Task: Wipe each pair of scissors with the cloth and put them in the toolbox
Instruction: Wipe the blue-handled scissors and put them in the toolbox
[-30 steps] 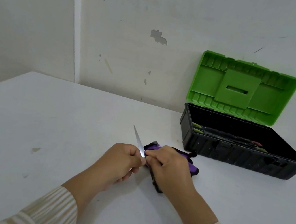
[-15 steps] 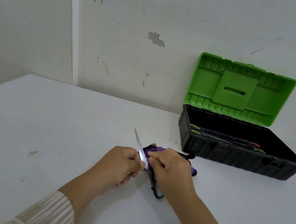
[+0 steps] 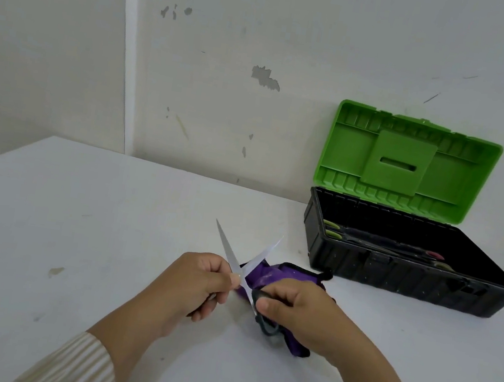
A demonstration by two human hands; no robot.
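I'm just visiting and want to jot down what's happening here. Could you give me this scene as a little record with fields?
Activity: handling scissors with a cloth at a white table
Scissors: blades spread apart, tips pointing away from the person
Left hand: grips the scissors near the pivot
Right hand: grips a black handle
Cloth: purple, bunched under the right hand
Toolbox: black, on the table to the right, green lid raised
Inside: long tools with green and red ends, probably scissors

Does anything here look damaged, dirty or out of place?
Only small flaws: paint has chipped off the wall in patches, and a brownish stain marks the table. The scissors, cloth and toolbox look in order.
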